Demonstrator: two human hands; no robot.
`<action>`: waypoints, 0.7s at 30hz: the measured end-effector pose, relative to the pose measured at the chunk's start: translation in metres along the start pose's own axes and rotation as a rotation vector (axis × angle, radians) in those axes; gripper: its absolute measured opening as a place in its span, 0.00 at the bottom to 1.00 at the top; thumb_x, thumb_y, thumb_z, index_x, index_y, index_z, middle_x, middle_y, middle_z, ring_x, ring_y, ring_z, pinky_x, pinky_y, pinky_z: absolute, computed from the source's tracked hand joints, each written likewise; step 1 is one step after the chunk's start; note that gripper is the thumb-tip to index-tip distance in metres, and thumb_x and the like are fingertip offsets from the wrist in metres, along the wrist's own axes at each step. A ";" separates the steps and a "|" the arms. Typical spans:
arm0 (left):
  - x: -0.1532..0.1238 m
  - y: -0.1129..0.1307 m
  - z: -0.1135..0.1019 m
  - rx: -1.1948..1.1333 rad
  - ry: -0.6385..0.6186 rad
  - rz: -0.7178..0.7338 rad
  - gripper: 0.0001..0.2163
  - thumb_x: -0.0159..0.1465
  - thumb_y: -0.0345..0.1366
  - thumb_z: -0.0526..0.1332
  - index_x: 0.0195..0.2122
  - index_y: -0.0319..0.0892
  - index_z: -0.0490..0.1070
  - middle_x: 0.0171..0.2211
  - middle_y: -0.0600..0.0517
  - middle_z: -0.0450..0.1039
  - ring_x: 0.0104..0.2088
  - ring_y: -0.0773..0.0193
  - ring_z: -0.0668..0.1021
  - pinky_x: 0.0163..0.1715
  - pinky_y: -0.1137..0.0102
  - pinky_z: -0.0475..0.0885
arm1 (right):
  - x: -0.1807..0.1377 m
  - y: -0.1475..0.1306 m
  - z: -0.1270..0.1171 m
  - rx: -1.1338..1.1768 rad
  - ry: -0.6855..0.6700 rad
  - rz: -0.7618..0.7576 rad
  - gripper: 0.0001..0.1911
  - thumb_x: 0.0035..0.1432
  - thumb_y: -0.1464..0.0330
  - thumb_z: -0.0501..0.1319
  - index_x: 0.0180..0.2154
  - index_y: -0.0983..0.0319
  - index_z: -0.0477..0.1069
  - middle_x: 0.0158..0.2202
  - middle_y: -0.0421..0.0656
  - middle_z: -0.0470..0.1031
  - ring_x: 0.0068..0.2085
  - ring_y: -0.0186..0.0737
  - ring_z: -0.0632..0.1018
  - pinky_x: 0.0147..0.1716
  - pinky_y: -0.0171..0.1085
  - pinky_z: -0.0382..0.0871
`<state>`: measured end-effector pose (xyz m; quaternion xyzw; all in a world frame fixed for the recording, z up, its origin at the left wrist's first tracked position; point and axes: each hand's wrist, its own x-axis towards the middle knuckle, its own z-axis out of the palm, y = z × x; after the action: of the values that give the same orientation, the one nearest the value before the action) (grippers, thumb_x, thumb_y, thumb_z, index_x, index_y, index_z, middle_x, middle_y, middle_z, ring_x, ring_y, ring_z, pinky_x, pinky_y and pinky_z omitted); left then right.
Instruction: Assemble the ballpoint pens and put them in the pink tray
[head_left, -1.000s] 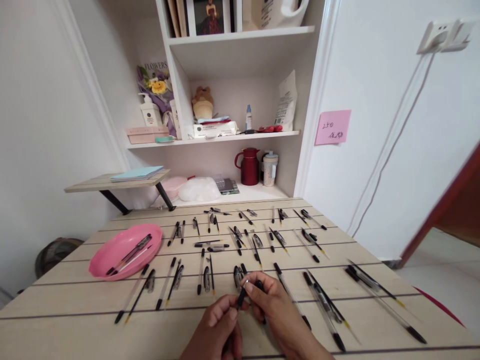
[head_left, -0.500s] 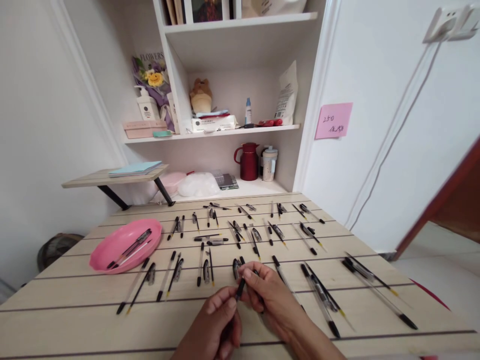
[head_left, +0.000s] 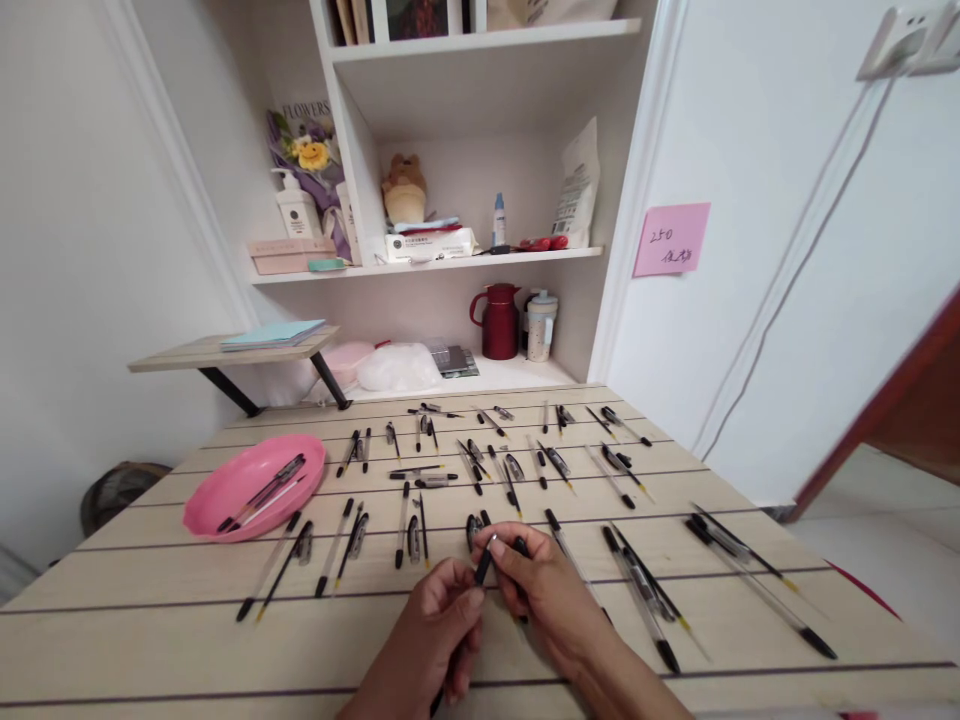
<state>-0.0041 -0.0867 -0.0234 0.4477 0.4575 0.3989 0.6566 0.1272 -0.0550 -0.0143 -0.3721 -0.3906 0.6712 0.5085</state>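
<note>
My left hand (head_left: 431, 635) is closed around a pen (head_left: 484, 568) near the front of the table. The pen's black grip slants up out of the fingers, with a small silvery tip at its upper end. At that tip, the thumb and fingers of my right hand (head_left: 551, 595) are pinched together. A black piece (head_left: 520, 546) also shows among the right fingers; its kind is unclear. Just beyond the hands lies a pen cap (head_left: 473, 530), partly covered by my fingers. Disassembled pens surround them: clear barrels (head_left: 643, 600), black caps (head_left: 413, 540) and refills with yellow ends (head_left: 424, 530).
A pink dish (head_left: 196, 500) holding a few pens stands at the left. Behind it a small raised shelf (head_left: 187, 352) carries papers. At the back, white shelving (head_left: 480, 262) holds a red jug (head_left: 500, 322) and a cup (head_left: 541, 328). More pen parts (head_left: 757, 585) lie at right.
The silvery tip now shows between my hands, where the right thumb covered it before. My hands have shifted only slightly. The view has moved a little; the pen parts on the table lie unchanged.
</note>
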 end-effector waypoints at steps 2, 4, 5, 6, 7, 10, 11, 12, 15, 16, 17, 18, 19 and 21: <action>0.000 0.001 0.002 0.021 -0.008 -0.002 0.12 0.58 0.46 0.54 0.29 0.41 0.60 0.16 0.60 0.63 0.08 0.78 0.61 0.07 0.82 0.49 | 0.001 0.001 0.001 0.009 0.028 -0.007 0.17 0.41 0.59 0.65 0.30 0.66 0.70 0.20 0.39 0.69 0.13 0.21 0.56 0.12 0.27 0.44; 0.000 0.003 0.002 0.027 -0.027 -0.006 0.13 0.60 0.47 0.51 0.30 0.41 0.61 0.17 0.59 0.63 0.09 0.78 0.62 0.07 0.82 0.50 | 0.002 0.004 0.001 0.028 0.038 -0.020 0.18 0.42 0.58 0.65 0.30 0.66 0.70 0.16 0.36 0.66 0.13 0.22 0.56 0.13 0.28 0.47; 0.001 0.005 0.003 0.030 -0.033 -0.004 0.13 0.60 0.47 0.50 0.30 0.41 0.61 0.17 0.59 0.63 0.09 0.78 0.62 0.07 0.81 0.50 | 0.004 0.005 0.000 0.034 0.036 -0.027 0.18 0.42 0.58 0.64 0.30 0.66 0.70 0.15 0.35 0.64 0.13 0.23 0.56 0.13 0.28 0.48; 0.002 0.008 0.003 0.039 -0.034 -0.001 0.13 0.59 0.47 0.50 0.30 0.41 0.60 0.17 0.59 0.64 0.09 0.78 0.61 0.07 0.81 0.49 | 0.005 0.005 0.000 0.033 0.033 -0.033 0.18 0.42 0.58 0.64 0.30 0.66 0.69 0.14 0.35 0.63 0.13 0.23 0.56 0.13 0.27 0.48; 0.005 0.011 0.003 0.056 -0.026 0.004 0.13 0.59 0.47 0.52 0.30 0.41 0.60 0.17 0.60 0.63 0.09 0.78 0.60 0.07 0.81 0.48 | 0.007 0.004 0.000 0.026 0.033 -0.037 0.19 0.42 0.57 0.64 0.31 0.66 0.69 0.13 0.34 0.63 0.13 0.23 0.56 0.13 0.27 0.48; 0.016 0.023 0.003 0.143 0.020 0.030 0.11 0.55 0.44 0.56 0.29 0.42 0.60 0.16 0.61 0.62 0.08 0.79 0.58 0.07 0.80 0.47 | 0.016 -0.005 0.001 -0.020 0.066 -0.056 0.20 0.42 0.57 0.64 0.32 0.66 0.69 0.10 0.32 0.59 0.12 0.23 0.54 0.12 0.27 0.44; 0.022 0.029 0.003 0.176 0.031 0.047 0.11 0.55 0.44 0.57 0.29 0.42 0.60 0.16 0.61 0.62 0.08 0.78 0.59 0.07 0.80 0.48 | 0.021 -0.010 0.002 -0.033 0.085 -0.070 0.20 0.42 0.57 0.64 0.32 0.66 0.69 0.09 0.31 0.57 0.12 0.23 0.54 0.12 0.27 0.44; 0.029 0.035 0.004 0.205 0.037 0.070 0.10 0.54 0.43 0.56 0.29 0.41 0.61 0.17 0.60 0.63 0.09 0.78 0.61 0.08 0.80 0.49 | 0.027 -0.016 0.003 -0.042 0.106 -0.092 0.20 0.41 0.57 0.64 0.33 0.66 0.70 0.09 0.31 0.57 0.12 0.24 0.55 0.12 0.27 0.45; 0.056 0.053 0.004 0.285 0.086 0.160 0.11 0.56 0.43 0.53 0.30 0.41 0.64 0.19 0.58 0.65 0.10 0.76 0.63 0.10 0.80 0.52 | 0.051 -0.035 0.005 -0.064 0.156 -0.171 0.20 0.39 0.58 0.65 0.33 0.66 0.70 0.10 0.31 0.59 0.13 0.24 0.57 0.13 0.27 0.47; 0.065 0.058 0.004 0.312 0.111 0.187 0.11 0.56 0.43 0.52 0.31 0.40 0.64 0.19 0.58 0.65 0.11 0.76 0.63 0.10 0.79 0.52 | 0.060 -0.040 0.005 -0.059 0.158 -0.186 0.20 0.39 0.59 0.65 0.33 0.66 0.70 0.11 0.32 0.60 0.14 0.24 0.58 0.13 0.26 0.47; 0.075 0.062 0.004 0.346 0.138 0.216 0.11 0.57 0.42 0.51 0.31 0.40 0.65 0.19 0.58 0.65 0.11 0.76 0.63 0.11 0.79 0.53 | 0.068 -0.044 0.005 -0.051 0.171 -0.188 0.20 0.38 0.59 0.65 0.33 0.66 0.69 0.11 0.32 0.60 0.13 0.24 0.58 0.12 0.26 0.46; 0.085 0.066 0.003 0.390 0.168 0.249 0.11 0.57 0.41 0.51 0.31 0.40 0.66 0.19 0.58 0.64 0.11 0.76 0.62 0.12 0.78 0.53 | 0.077 -0.047 0.004 -0.042 0.180 -0.183 0.20 0.38 0.59 0.65 0.33 0.66 0.69 0.12 0.32 0.61 0.13 0.24 0.58 0.12 0.26 0.45; 0.093 0.068 0.003 0.444 0.200 0.287 0.10 0.57 0.40 0.51 0.31 0.40 0.66 0.18 0.58 0.64 0.11 0.75 0.61 0.13 0.77 0.54 | 0.084 -0.049 0.003 -0.035 0.192 -0.180 0.20 0.37 0.59 0.65 0.32 0.66 0.69 0.12 0.32 0.61 0.13 0.24 0.58 0.12 0.26 0.45; 0.107 0.071 0.002 0.580 0.295 0.392 0.07 0.56 0.37 0.53 0.30 0.40 0.67 0.18 0.57 0.64 0.14 0.72 0.64 0.16 0.76 0.57 | 0.095 -0.050 -0.001 -0.021 0.223 -0.185 0.20 0.36 0.60 0.65 0.32 0.65 0.69 0.13 0.31 0.61 0.13 0.23 0.57 0.12 0.26 0.46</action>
<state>0.0179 0.0325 0.0182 0.6318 0.5465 0.4312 0.3410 0.1285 0.0467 0.0204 -0.4120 -0.3711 0.5718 0.6046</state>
